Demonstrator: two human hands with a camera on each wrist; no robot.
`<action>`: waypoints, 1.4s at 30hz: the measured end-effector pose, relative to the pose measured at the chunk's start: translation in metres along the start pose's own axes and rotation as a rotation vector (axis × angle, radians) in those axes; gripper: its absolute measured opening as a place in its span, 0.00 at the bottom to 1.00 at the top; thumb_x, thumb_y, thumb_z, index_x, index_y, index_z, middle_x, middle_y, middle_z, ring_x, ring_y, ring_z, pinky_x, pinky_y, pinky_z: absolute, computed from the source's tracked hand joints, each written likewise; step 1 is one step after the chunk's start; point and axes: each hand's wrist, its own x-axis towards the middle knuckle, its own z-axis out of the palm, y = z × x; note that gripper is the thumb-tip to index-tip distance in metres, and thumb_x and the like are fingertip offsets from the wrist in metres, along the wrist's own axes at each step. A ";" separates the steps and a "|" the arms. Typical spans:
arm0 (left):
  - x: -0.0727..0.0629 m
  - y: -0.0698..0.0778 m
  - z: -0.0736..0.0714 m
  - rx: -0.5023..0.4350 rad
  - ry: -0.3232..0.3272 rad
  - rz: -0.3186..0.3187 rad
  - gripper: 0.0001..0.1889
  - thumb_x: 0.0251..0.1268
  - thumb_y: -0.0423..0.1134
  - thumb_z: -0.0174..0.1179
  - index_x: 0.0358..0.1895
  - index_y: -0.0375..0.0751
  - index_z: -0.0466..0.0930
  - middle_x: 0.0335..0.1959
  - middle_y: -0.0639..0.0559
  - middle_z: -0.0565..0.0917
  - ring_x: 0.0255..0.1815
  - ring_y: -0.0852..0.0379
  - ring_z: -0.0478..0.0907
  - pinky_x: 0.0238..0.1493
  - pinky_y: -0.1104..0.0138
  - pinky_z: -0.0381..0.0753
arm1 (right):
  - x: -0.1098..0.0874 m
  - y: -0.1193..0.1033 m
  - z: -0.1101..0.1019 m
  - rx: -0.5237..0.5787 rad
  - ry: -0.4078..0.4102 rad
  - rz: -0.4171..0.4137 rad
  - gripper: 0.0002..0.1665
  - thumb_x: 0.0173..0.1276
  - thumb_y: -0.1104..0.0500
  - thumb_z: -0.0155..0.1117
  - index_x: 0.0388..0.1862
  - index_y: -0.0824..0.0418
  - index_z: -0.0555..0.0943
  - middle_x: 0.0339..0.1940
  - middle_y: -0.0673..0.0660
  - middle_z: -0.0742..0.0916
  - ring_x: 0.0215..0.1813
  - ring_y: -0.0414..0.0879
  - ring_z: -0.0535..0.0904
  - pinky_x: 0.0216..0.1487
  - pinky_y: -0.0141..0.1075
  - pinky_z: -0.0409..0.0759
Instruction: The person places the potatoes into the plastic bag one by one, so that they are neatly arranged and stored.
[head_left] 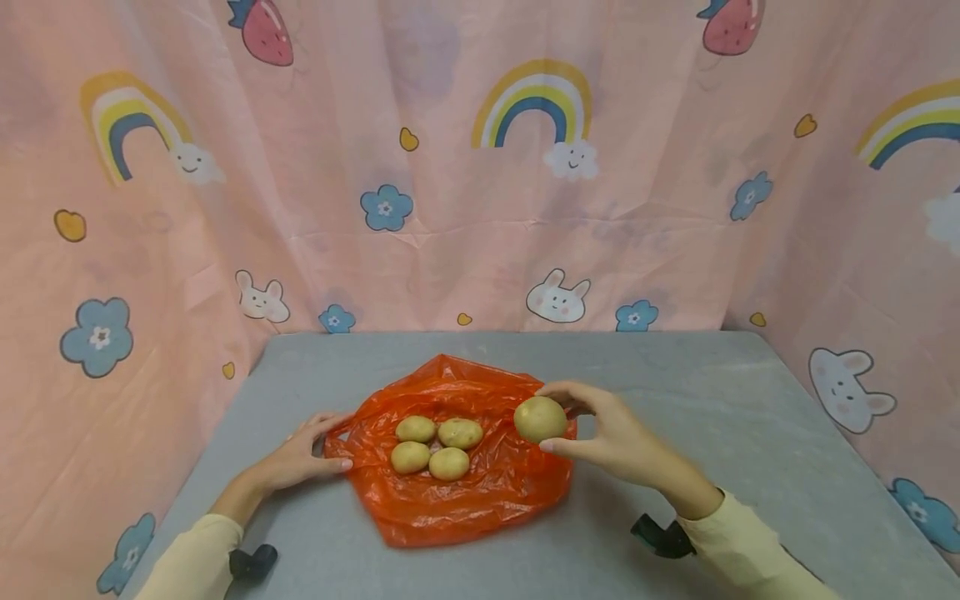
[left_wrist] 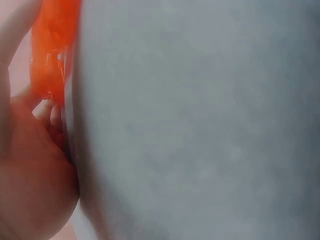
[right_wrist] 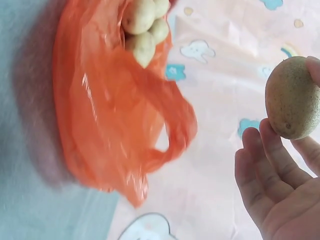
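Observation:
An orange-red plastic bag [head_left: 480,510] lies flattened and crumpled on the grey table. Several yellow-brown potatoes [head_left: 449,464] sit grouped on it, left of its middle. Over the bag's right side, my right hand [head_left: 618,437] holds another potato [head_left: 541,419] between thumb and fingertips; the right wrist view shows this potato [right_wrist: 294,97] raised, with some fingers stretched out below it. At the bag's left edge my left hand [head_left: 303,454] holds the plastic by a handle loop, thumb and forefinger spread along it. Its other fingers [left_wrist: 44,111] are curled and partly hidden.
The grey table [head_left: 675,375] extends around the bag on all sides. A pink patterned curtain [head_left: 450,267] hangs behind it and along both sides. Black wrist mounts [head_left: 663,536] sit at both sleeves. A bag handle loop [right_wrist: 182,125] stands up in the right wrist view.

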 end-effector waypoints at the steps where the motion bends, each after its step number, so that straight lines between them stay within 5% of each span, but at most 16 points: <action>1: 0.000 0.000 0.000 -0.003 -0.002 -0.001 0.43 0.60 0.57 0.68 0.78 0.52 0.62 0.76 0.40 0.60 0.76 0.33 0.53 0.68 0.26 0.56 | 0.001 -0.001 0.003 0.009 -0.009 -0.004 0.31 0.60 0.52 0.79 0.61 0.52 0.79 0.53 0.47 0.86 0.50 0.41 0.81 0.55 0.41 0.82; 10: 0.000 0.001 0.001 -0.019 0.002 0.000 0.43 0.61 0.55 0.69 0.78 0.50 0.62 0.75 0.41 0.62 0.75 0.34 0.56 0.70 0.29 0.57 | 0.012 -0.004 0.029 0.052 -0.118 -0.027 0.30 0.61 0.50 0.77 0.61 0.53 0.79 0.51 0.47 0.86 0.51 0.40 0.81 0.56 0.40 0.83; 18: 0.001 0.000 0.000 -0.019 0.013 0.002 0.42 0.61 0.55 0.69 0.78 0.50 0.63 0.74 0.42 0.63 0.75 0.35 0.57 0.69 0.29 0.58 | 0.029 0.006 0.056 0.091 -0.138 0.059 0.27 0.62 0.48 0.76 0.57 0.52 0.80 0.51 0.47 0.86 0.51 0.42 0.81 0.56 0.42 0.82; 32: 0.001 -0.001 0.001 -0.006 0.009 -0.004 0.43 0.61 0.55 0.68 0.78 0.49 0.62 0.77 0.40 0.60 0.77 0.31 0.53 0.70 0.27 0.54 | 0.037 0.024 0.080 -0.075 -0.148 0.220 0.24 0.58 0.52 0.79 0.50 0.53 0.78 0.44 0.51 0.85 0.43 0.43 0.78 0.45 0.39 0.80; 42: 0.001 -0.003 0.001 0.007 0.005 -0.006 0.43 0.61 0.56 0.68 0.78 0.49 0.61 0.78 0.40 0.59 0.77 0.31 0.53 0.69 0.27 0.55 | 0.036 0.030 0.086 -0.147 -0.189 0.233 0.24 0.57 0.51 0.80 0.49 0.51 0.79 0.44 0.51 0.86 0.42 0.43 0.79 0.46 0.42 0.80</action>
